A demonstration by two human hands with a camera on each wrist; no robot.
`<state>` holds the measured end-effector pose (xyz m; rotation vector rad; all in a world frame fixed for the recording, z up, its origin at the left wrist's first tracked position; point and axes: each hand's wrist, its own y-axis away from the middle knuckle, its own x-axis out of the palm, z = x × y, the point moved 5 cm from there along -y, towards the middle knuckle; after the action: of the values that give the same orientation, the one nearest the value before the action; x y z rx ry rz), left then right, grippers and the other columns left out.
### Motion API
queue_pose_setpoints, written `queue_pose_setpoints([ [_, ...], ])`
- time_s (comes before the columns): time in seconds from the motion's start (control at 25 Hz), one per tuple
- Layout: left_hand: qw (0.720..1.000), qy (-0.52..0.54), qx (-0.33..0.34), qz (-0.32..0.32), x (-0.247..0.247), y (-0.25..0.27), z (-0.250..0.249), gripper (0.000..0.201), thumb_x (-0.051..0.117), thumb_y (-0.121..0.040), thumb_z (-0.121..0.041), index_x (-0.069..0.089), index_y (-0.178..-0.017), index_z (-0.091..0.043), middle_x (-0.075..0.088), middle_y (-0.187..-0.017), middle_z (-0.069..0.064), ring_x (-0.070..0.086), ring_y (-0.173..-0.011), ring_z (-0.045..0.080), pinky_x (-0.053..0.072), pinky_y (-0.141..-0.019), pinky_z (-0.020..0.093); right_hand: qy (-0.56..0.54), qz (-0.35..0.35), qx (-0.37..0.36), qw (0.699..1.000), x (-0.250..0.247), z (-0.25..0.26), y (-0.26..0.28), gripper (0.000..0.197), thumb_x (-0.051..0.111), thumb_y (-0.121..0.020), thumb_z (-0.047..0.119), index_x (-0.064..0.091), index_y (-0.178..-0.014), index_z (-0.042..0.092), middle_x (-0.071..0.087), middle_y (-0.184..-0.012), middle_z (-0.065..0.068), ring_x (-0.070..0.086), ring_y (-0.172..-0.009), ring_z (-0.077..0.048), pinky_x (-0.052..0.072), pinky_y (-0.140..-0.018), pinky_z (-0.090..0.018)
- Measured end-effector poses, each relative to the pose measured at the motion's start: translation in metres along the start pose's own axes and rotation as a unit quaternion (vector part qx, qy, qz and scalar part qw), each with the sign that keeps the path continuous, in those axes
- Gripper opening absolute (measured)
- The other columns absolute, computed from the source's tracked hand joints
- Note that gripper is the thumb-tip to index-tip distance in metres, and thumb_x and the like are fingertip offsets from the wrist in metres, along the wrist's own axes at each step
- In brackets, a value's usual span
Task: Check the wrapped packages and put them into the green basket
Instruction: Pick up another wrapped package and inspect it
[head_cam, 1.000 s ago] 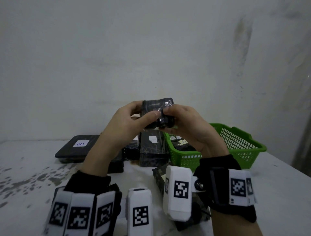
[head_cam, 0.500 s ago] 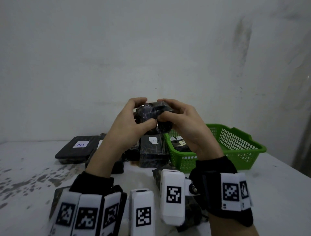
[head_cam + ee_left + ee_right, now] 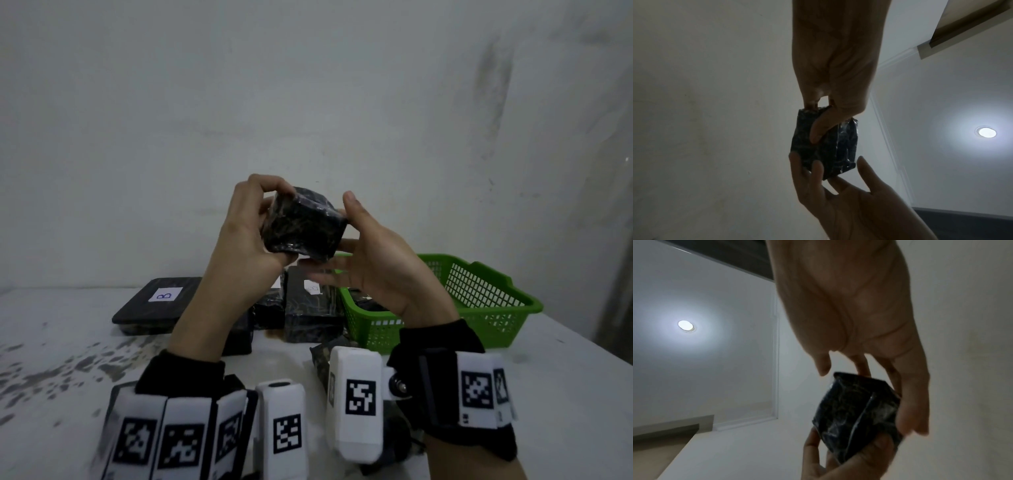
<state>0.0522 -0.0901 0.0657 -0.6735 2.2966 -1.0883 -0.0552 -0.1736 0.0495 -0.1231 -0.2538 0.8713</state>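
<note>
A small black wrapped package [image 3: 303,228] is held up in front of the wall, above the table. My left hand [image 3: 270,222] grips it, fingers curled over its top and thumb under it; the left wrist view shows the same package [image 3: 826,146] pinched between thumb and fingers. My right hand [image 3: 346,240] stays open beside it, thumb upright at its right edge and straight fingers spread under it. In the right wrist view those fingertips [image 3: 863,368] touch the package [image 3: 855,417]. The green basket [image 3: 500,322] stands on the table to the right, below my hands.
A flat black package labelled B [image 3: 154,301] lies at the back left. An upright black package with a white label [image 3: 311,308] stands left of the basket, with more black packages behind my left forearm. Another package [image 3: 370,305] lies inside the basket. One more package [image 3: 320,359] lies near my right wrist.
The package has been turned over between my hands, so a broad face now points at me. My right hand has released its pinch and opened under it; the left keeps its grip.
</note>
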Motion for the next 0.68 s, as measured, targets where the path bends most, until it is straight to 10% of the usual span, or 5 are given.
queue_pose_setpoints([
  [0.28,0.982,0.089,-0.152,0.069,0.019,0.005,0.002,0.081,0.065,-0.073,-0.053,0.014,-0.133,-0.037,0.054,-0.11,-0.012,0.061,-0.092,-0.003,0.05,-0.08,0.015,-0.018,-0.022,-0.066,0.997,-0.009,0.01,0.001,0.024,0.05,-0.09,0.006,0.057,-0.111,0.014,0.063,-0.09,-0.006,0.063,-0.076,-0.02,0.057,-0.06,-0.027],
  [0.44,0.956,0.125,-0.266,0.009,0.015,0.004,0.021,0.042,0.043,-0.093,-0.037,0.035,-0.13,-0.019,0.06,-0.093,-0.006,0.06,-0.095,0.008,0.045,-0.099,0.038,-0.025,0.008,-0.093,0.995,-0.003,0.012,0.002,0.023,0.048,-0.086,-0.006,0.058,-0.092,0.013,0.068,-0.069,0.0,0.066,-0.061,-0.011,0.055,-0.06,-0.02],
  [0.56,0.957,0.132,-0.258,0.011,0.009,0.005,0.021,0.017,0.047,-0.093,-0.026,0.051,-0.105,-0.015,0.063,-0.09,0.001,0.065,-0.084,0.009,0.054,-0.084,0.03,0.015,0.013,-0.099,0.995,-0.003,0.011,0.001,0.022,0.054,-0.083,-0.007,0.056,-0.086,0.015,0.066,-0.078,-0.008,0.065,-0.068,-0.016,0.056,-0.067,-0.025],
  [0.68,0.964,0.118,-0.238,0.012,0.007,0.005,0.017,0.024,0.052,-0.091,-0.016,0.05,-0.114,-0.01,0.066,-0.086,0.001,0.067,-0.075,0.008,0.056,-0.079,0.024,0.069,-0.005,-0.109,0.992,-0.002,0.01,0.002,0.022,0.058,-0.082,-0.005,0.054,-0.081,0.017,0.063,-0.077,-0.01,0.062,-0.069,-0.019,0.054,-0.071,-0.028],
])
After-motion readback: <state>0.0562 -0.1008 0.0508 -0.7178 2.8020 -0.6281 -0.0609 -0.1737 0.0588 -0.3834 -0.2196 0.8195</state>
